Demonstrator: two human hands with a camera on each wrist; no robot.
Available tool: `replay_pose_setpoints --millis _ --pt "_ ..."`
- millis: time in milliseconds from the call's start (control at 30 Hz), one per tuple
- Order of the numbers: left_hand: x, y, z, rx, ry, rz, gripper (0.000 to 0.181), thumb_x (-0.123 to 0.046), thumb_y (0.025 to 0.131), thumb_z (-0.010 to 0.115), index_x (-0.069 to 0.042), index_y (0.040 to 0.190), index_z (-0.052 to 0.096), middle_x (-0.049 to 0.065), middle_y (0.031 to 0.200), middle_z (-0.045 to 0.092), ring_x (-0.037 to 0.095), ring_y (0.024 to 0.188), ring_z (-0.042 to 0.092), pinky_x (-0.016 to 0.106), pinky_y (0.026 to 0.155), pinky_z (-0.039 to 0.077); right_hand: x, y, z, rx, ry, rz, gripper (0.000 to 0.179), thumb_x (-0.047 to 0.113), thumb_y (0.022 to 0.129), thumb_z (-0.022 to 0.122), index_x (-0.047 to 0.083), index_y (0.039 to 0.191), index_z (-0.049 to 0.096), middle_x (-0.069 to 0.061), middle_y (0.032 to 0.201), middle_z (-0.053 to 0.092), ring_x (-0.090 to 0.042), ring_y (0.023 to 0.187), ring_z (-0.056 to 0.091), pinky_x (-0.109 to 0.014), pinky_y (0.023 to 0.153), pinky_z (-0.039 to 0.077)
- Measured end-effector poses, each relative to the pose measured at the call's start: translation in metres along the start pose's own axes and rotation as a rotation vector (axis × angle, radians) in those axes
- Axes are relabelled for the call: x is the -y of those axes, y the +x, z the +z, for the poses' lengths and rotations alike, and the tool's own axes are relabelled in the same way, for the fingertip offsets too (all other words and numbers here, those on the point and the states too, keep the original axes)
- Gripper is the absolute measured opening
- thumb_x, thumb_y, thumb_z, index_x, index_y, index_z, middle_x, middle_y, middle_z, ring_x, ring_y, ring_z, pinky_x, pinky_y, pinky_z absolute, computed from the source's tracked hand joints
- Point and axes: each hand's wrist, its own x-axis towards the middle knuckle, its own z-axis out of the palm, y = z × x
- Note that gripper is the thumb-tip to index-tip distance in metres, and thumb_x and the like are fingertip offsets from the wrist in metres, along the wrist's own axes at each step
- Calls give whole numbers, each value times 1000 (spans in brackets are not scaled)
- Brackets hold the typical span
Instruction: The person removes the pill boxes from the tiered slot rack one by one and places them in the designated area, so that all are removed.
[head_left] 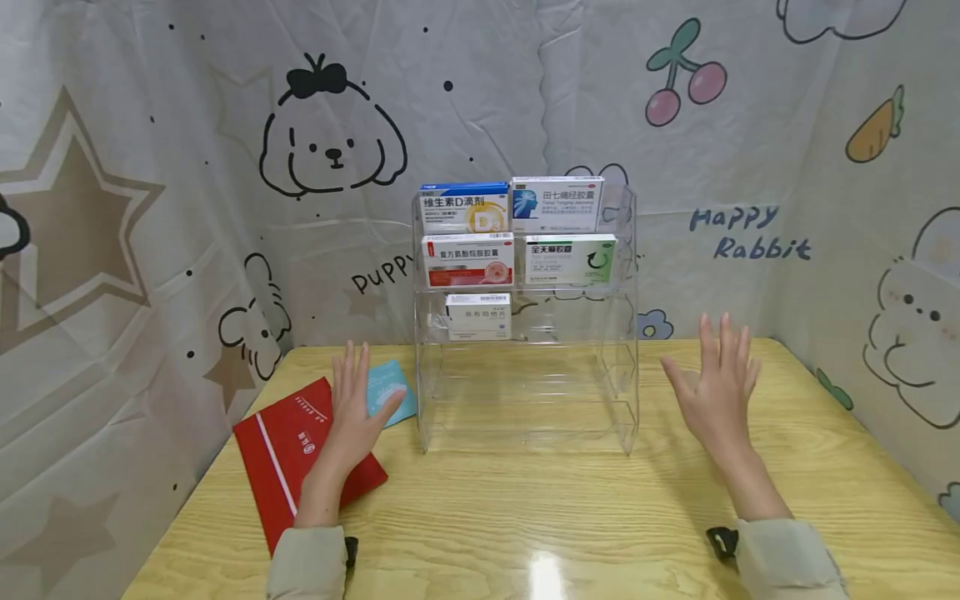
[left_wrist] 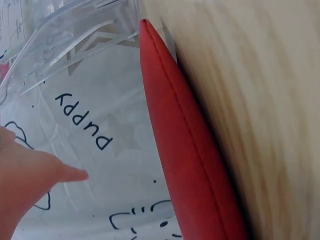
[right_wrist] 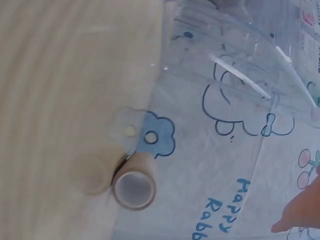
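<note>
A clear tiered display rack [head_left: 628, 367] stands at the back middle of the table, with small medicine boxes on its upper three tiers. My left hand [head_left: 348, 429] is raised with its fingers spread and holds nothing. It overlaps a red flat pouch [head_left: 281, 450] in the head view, and a light-blue packet [head_left: 393, 392] shows just beyond it. To the right of the rack, my right hand [head_left: 716, 400] is also raised, fingers apart, holding nothing. Only part of each hand enters its wrist view: the left hand [left_wrist: 35, 175] and the right hand [right_wrist: 302, 207].
On the top tier are a vitamin D box [head_left: 465, 208] and a blue-and-white box [head_left: 557, 204]. Below sit a red-and-white box [head_left: 468, 262], a green-and-white box [head_left: 570, 260] and a smaller white box [head_left: 478, 318]. A tan cylinder [right_wrist: 135, 192] shows near the printed curtain [head_left: 480, 108].
</note>
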Motion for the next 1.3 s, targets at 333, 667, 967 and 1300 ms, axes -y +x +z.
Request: replay_pose_setpoints --millis 333,667,967,1300 --pt "-8 6 9 27 -128 58 97 -32 89 72 -30 159 5 -1 168 -1 32 155 1 67 120 21 23 12 12 -180 183 -228 79 56 94 56 15 156 28 -16 163 19 -38 153 10 -60 126 11" --pt "-11 12 19 58 -132 89 90 -24 89 73 -22 159 15 7 166 13 34 152 19 57 122 28 55 31 33 -211 242 -401 74 52 94 55 7 150 39 -21 155 33 -35 149 25 -50 123 30" --pt "-13 14 23 114 -179 53 88 -13 89 72 -18 158 19 14 164 20 38 146 31 50 118 36 83 41 59 -130 234 -501 78 9 79 79 7 148 43 -20 151 40 -39 142 35 -45 121 35" --pt "-17 14 24 137 -191 84 81 -7 88 71 -10 156 25 16 160 29 37 144 37 49 115 40 111 56 83 -46 278 -566 69 9 81 78 3 143 48 -22 143 49 -36 135 45 -45 117 40"
